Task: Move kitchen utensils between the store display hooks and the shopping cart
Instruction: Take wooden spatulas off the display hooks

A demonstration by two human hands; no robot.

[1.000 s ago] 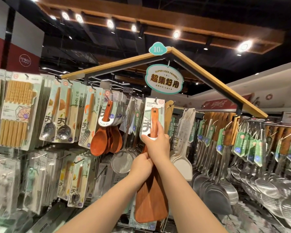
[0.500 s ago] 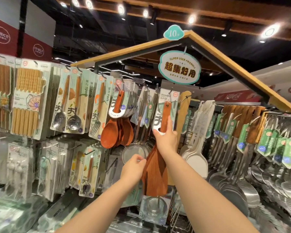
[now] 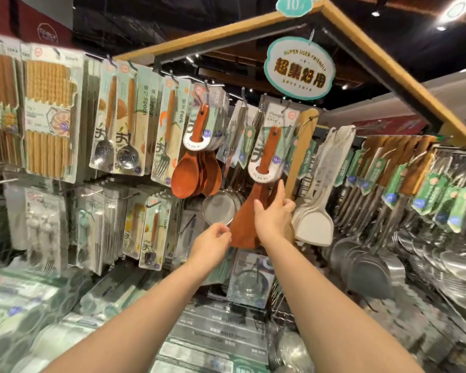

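Now the right hand [image 3: 273, 220] holds the wooden spatula [image 3: 243, 224] lightly where handle widens into blade. The thumb is on the right edge and the forefinger lies straight up the front, which looks like a steadying hold to stop it swinging. The left hand [image 3: 213, 239] sits just beside the blade's lower left edge with its fingers loosely curled and nothing in them; whether it touches the wood is not clear. The spatula hangs upright on its display hook [image 3: 288, 104] with its card collar [image 3: 265, 172] round the handle, between the wooden rice spoons [image 3: 189, 173] on the left and the pale spatulas [image 3: 314, 224] on the right. I judge it is being returned to the rack. The shopping cart is out of view.

Half a second ago the right hand was gripping high on the handle at the collar. It has since slid down to the blade, and the left hand has dropped lower.
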